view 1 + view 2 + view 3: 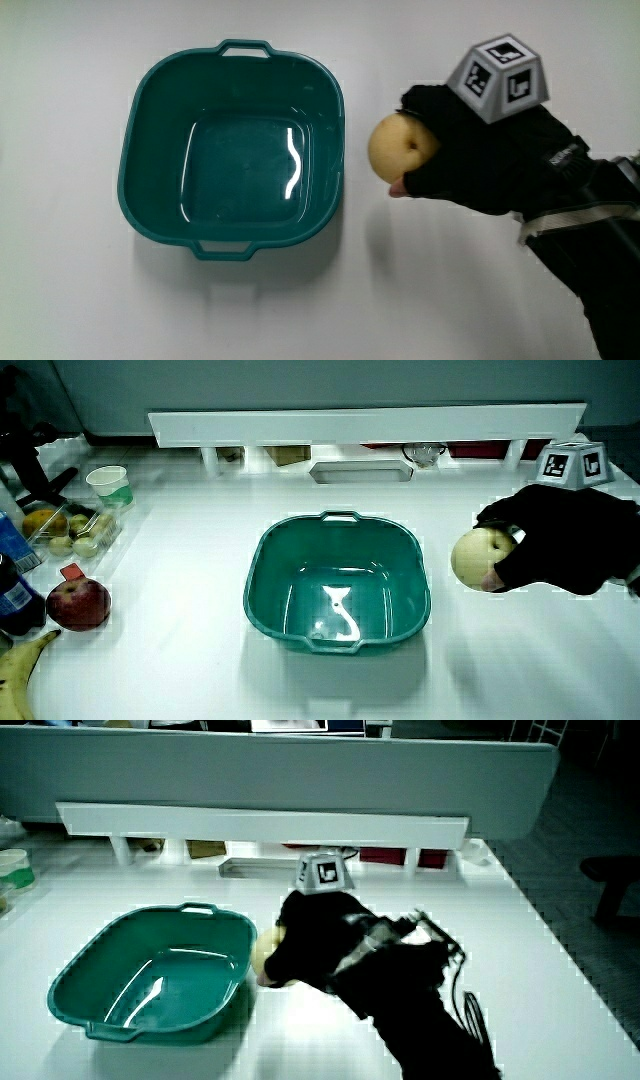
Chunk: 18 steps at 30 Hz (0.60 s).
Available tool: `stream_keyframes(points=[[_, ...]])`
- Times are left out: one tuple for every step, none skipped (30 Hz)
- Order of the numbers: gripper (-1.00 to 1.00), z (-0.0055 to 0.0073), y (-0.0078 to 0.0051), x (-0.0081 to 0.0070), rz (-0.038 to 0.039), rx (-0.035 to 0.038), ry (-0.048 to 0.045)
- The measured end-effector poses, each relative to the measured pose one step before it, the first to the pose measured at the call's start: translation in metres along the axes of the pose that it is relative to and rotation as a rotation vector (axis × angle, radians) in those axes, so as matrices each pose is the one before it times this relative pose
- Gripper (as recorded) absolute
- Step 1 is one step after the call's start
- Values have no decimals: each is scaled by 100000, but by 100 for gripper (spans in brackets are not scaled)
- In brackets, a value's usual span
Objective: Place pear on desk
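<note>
Gripping the pear [402,146], the hand [490,150] hovers beside the teal basin [135,120] — fingers closed around it.

A lab-style recording bench, not a home or kitchen

A plain white table [180,660] carries a teal basin [337,592] at its middle; a low white partition [366,422] with open slots closes off the table's edge farthest from the person, well apart from the basin; the gloved hand [500,150] just beside the basin wears a patterned tracking cube [498,77] on its back; props sit in a side view well apart from the basin at the table's edge: a red apple [77,604], a banana [22,665], a clear tray of small fruit [75,532], a paper cup [109,484]; a grey wall panel [300,775] rises above the partition.
</note>
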<state>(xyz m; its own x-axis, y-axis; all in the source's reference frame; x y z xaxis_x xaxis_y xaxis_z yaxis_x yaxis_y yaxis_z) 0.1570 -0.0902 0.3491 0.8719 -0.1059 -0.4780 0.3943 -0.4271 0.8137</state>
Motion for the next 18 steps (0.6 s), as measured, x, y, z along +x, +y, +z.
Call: stream_keyframes(points=[[0,-88,184,37,9295,6324,3200],[0,-98,174,57,9295,6324,3200],[0,-106,161,76,9295,6324,3200],[0,-113,147,94,9295,6324,3200],[0,-119,130,110,9295,6324,3200],[0,-123,111,125,9295,6324,3200],[0,-125,91,139,9295,6324,3200],[0,-411,302,206,-1165,-313,-718],[0,-311,142,43,472,-1186,705],[0,-374,204,174,-487,-839,190],[0,-320,209,176,-950,-404,-354],[0,-393,269,215,108,-1490,1566],[0,-274,150,107,-902,399,-1094],[0,-292,194,159,-567,-791,405],[0,-253,165,113,-128,-130,77],[0,-156,36,-27,187,-534,260],[0,-464,357,295,-756,-1892,71],[0,-256,133,174,-439,-84,635]])
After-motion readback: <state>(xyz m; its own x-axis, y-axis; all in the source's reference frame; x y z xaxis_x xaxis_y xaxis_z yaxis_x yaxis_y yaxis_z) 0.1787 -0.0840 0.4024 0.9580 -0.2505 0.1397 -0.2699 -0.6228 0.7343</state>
